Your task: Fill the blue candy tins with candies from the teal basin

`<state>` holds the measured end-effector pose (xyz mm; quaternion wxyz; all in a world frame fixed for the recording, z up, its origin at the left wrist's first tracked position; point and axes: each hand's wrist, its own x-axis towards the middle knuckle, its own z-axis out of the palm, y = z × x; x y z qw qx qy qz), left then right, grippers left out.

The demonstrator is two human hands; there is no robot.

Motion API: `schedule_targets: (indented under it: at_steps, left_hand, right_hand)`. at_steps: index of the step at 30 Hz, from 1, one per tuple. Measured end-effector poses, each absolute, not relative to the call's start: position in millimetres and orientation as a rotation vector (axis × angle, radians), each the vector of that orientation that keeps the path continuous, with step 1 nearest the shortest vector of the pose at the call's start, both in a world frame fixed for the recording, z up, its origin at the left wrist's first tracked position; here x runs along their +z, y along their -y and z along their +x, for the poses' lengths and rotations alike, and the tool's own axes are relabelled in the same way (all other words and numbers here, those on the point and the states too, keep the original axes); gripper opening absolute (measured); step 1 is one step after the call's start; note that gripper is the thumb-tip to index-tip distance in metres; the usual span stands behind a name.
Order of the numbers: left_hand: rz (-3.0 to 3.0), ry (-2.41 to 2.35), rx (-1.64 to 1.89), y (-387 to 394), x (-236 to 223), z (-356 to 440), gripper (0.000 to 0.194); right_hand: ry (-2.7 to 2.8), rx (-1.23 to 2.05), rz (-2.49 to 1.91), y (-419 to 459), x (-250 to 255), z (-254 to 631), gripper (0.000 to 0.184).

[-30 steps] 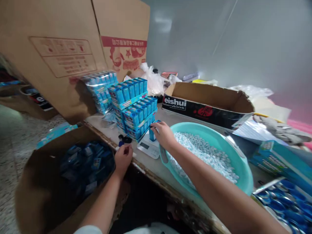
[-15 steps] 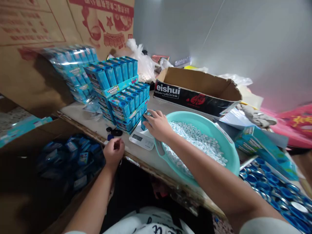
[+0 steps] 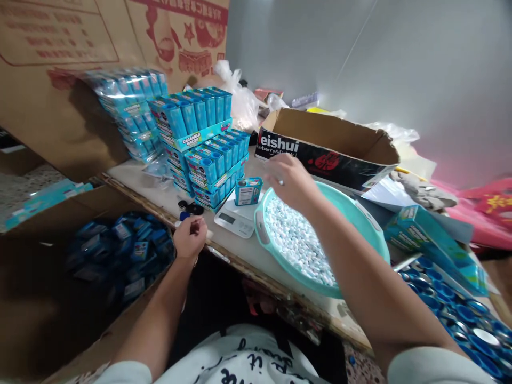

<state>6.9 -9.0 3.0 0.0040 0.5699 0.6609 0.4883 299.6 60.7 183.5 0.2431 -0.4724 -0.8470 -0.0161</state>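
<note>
A blue tin with a printed label stands on the small white kitchen scale. My right hand is over the near-left part of the turquoise basin, just right of the tin and apart from it. Its fingers are curled, slightly blurred, with a small white candy showing among them. White and pale blue candies fill the basin's bottom. My left hand rests at the table edge left of the scale, fingers curled with nothing visible in them. Small dark objects lie just beyond it.
Stacked trays of blue tins stand behind the scale; wrapped stacks lean farther left. A black-sided carton is behind the basin. At lower left, a big box holds blue tins. Blue round-ended containers lie at right.
My right hand has let go of the tin on the scale and moved right, over the basin. My left hand stays at the table edge. The view has shifted slightly.
</note>
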Motion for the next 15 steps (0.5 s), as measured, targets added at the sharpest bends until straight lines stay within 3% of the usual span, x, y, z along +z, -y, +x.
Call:
schedule_targets:
  at_steps: [5,11,15]
  left_hand:
    - [1.790,-2.031,1.512,10.0,8.9,8.9,0.028]
    - [1.844,-1.950,1.550,19.8,64.8,48.1,0.027]
    - [2.476,-1.190,1.185,24.4,135.5,140.5,0.023]
  right_hand:
    - [2.527,0.315,-1.827,-55.5,165.5,340.5,0.053]
    - [2.542,0.495,-1.880,-67.2,138.0,342.6,0.023]
    - [2.493,0.519,-1.913,-74.4,144.3,360.3,0.014]
